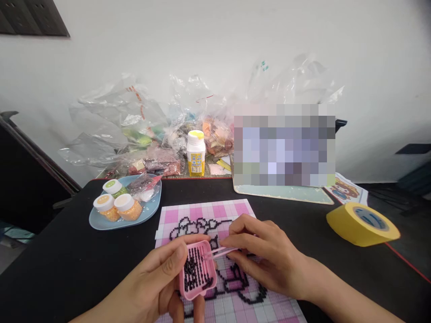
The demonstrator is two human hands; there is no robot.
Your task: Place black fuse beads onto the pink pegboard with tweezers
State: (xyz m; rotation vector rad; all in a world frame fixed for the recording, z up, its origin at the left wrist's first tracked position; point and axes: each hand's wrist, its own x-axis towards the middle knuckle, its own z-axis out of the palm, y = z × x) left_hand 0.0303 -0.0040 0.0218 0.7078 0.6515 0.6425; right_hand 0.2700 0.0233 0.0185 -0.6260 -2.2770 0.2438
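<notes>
My left hand point(158, 280) grips a small pink tray point(196, 271) filled with black beads, holding it just above the pegboard. In my right hand point(264, 255), pink tweezers point(215, 252) are pinched between the fingers, their tips reaching over the tray's upper right corner. Beneath both hands lies a pink-and-white checked bead pegboard point(202, 213) with a black bead outline partly laid on it. The lower part of the outline is hidden by my hands.
A blue plate point(97, 220) with three capped bead jars and small bags sits at the left. A yellow tape roll point(362, 223) lies at the right. At the back are plastic bags of beads, a white-and-yellow bottle point(195, 153), and a blurred board.
</notes>
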